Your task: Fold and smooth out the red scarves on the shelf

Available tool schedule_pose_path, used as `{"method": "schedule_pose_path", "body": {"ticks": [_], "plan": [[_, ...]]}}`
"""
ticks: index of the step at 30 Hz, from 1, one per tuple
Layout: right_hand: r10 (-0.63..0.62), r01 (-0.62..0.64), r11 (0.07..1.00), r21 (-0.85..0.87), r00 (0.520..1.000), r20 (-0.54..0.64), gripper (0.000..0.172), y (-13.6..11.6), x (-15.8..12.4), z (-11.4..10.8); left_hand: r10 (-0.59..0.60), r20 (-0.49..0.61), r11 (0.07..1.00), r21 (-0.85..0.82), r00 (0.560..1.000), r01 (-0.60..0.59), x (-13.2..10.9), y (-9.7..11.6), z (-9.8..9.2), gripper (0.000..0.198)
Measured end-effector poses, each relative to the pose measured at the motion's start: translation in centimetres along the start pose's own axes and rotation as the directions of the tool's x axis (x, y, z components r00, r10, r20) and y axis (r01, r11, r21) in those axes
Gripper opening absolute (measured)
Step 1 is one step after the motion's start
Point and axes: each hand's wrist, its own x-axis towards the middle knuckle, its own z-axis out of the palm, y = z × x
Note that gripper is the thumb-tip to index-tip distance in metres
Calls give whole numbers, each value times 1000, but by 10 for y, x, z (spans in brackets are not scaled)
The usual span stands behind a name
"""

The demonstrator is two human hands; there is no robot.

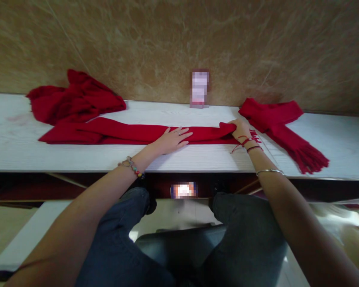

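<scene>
A long red scarf [125,132] lies lengthwise along the white tabletop, folded into a narrow strip. My left hand [174,139] rests flat on its middle, fingers spread. At the scarf's right end, my right hand [239,129] grips a raised edge of the cloth, its fingers partly hidden. A bit of red fringe shows beside my right wrist. To the right, a second red scarf [283,129] lies bent over itself, its fringed end towards the front edge. A crumpled heap of red cloth [74,99] sits at the back left.
The narrow white table [179,159] runs against a brown marbled wall [155,48]. A blurred-out upright rectangle [199,88] stands at the back against the wall. Under the table are a dark shelf space and my knees, with another blurred-out patch [184,190] between them.
</scene>
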Motion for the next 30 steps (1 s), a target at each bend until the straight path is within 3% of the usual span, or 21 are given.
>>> {"method": "schedule_pose_path", "body": {"ticks": [5, 10, 15, 18, 21, 24, 26, 30], "plan": [[31, -28, 998, 55, 998, -55, 26, -1, 7, 5, -2, -7, 1000, 3, 1000, 2, 0, -1, 1, 49], [47, -29, 995, 96, 980, -194, 32, 16, 4, -16, 2, -8, 1000, 8, 1000, -2, 0, -2, 2, 48], [-5, -14, 993, -113, 986, -169, 36, 49, -10, -38, 7, -23, 1000, 1, 1000, -7, 0, -2, 3, 48], [54, -83, 977, -198, 987, -149, 32, 67, -20, -45, 4, -14, 1000, -7, 1000, -4, 0, -1, 1, 48], [111, -150, 972, -183, 971, -211, 36, 72, -24, -55, 4, -8, 1000, -2, 1000, -4, -1, 1, -2, 48], [93, -130, 983, -133, 963, -252, 38, 58, -19, -67, -2, -15, 1000, 11, 1000, 2, -1, 1, -2, 49], [51, -75, 992, -103, 975, -218, 35, 38, -14, -67, 0, -22, 1000, 24, 1000, 0, 0, 0, 0, 49], [-141, 142, 988, -58, 990, 23, 35, -6, -14, -42, 28, -44, 999, 42, 999, -26, 1, -4, 5, 50]]}}
